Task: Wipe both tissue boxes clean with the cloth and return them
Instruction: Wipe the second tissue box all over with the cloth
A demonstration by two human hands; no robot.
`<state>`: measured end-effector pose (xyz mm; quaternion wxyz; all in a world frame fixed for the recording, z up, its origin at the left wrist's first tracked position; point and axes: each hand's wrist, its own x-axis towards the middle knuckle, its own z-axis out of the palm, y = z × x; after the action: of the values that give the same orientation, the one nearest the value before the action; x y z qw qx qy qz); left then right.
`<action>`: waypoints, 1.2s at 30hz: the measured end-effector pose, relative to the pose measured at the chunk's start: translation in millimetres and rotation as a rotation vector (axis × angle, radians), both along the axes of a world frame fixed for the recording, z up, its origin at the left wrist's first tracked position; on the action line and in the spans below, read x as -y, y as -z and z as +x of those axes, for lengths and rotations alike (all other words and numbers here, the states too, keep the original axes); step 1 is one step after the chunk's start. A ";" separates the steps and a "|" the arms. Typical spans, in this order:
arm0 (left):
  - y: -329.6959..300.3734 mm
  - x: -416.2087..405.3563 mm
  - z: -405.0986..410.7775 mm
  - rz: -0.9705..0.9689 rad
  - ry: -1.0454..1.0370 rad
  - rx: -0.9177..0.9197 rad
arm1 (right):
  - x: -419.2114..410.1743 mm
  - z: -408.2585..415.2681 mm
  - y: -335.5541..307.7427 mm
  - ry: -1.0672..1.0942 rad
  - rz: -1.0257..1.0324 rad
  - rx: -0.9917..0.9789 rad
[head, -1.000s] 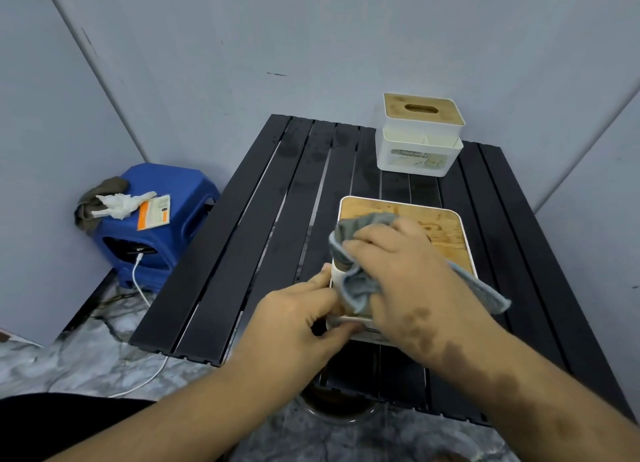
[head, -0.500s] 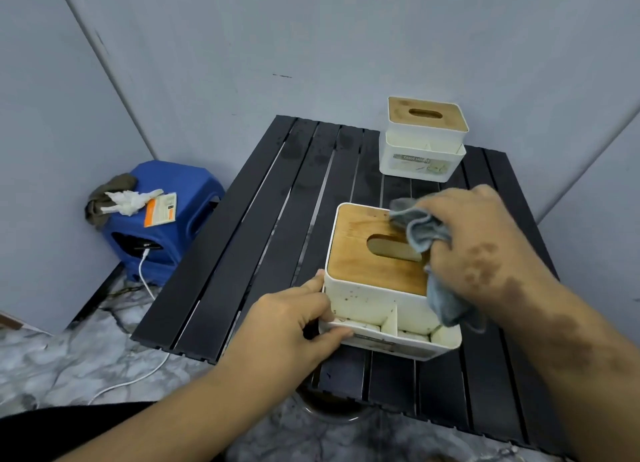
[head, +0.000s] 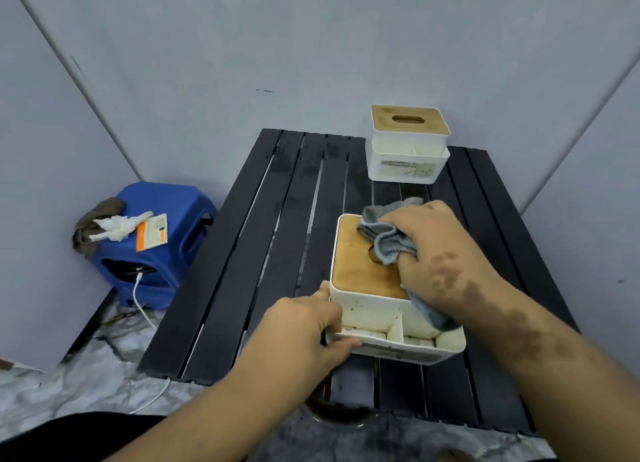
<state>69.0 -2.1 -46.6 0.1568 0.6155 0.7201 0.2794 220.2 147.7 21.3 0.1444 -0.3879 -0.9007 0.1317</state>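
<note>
My left hand (head: 300, 326) is nearest: its grip is clamped on the near-left corner of the near tissue box (head: 367, 309), thumb on the front tray rim, fingers against the left wall. This box stands upright near the front edge of the black slatted worktop (head: 242, 254). It is white, with a wooden lid and a divided tray along its front. Dark specks mark its front wall.

My right hand (head: 436, 254) rests on the lid's right half. Its grip is closed round the grey cloth (head: 389, 242), which is bunched under the fingers and covers most of the lid slot. One end of the cloth hangs down the box's right front corner into the tray.

The far tissue box (head: 407, 150) stands upright at the worktop's far right edge, well apart from the near one, lid slot uncovered.

To the left, on the floor, a blue stool (head: 180, 243) carries a brown rag, a white crumpled item and an orange-and-white packet. A white cable (head: 145, 316) runs from the stool across the floor.
</note>
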 end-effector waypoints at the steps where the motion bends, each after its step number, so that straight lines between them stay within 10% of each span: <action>1: 0.4 -0.7 -1.1 0.007 0.013 -0.003 | 4.4 -4.4 -4.3 -0.076 -0.019 0.009; 5: 5.0 -0.4 -4.3 0.006 0.034 -0.001 | 10.0 -11.9 -12.0 -0.395 -0.041 -0.013; 10: 7.3 3.1 -2.5 0.000 0.024 0.031 | -15.0 -19.5 -3.7 0.038 0.067 0.120; 15: 4.0 7.2 3.5 0.035 -0.006 0.019 | 4.5 -38.6 -9.6 -0.288 0.062 0.213; 36: -1.9 13.3 -6.4 0.045 -0.011 0.029 | -2.7 100.0 -12.2 -0.198 -0.105 -0.126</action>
<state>62.5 -15.4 -44.7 0.1517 0.6107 0.7148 0.3050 320.2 150.4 33.5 0.1667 -0.2948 -0.9156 0.2165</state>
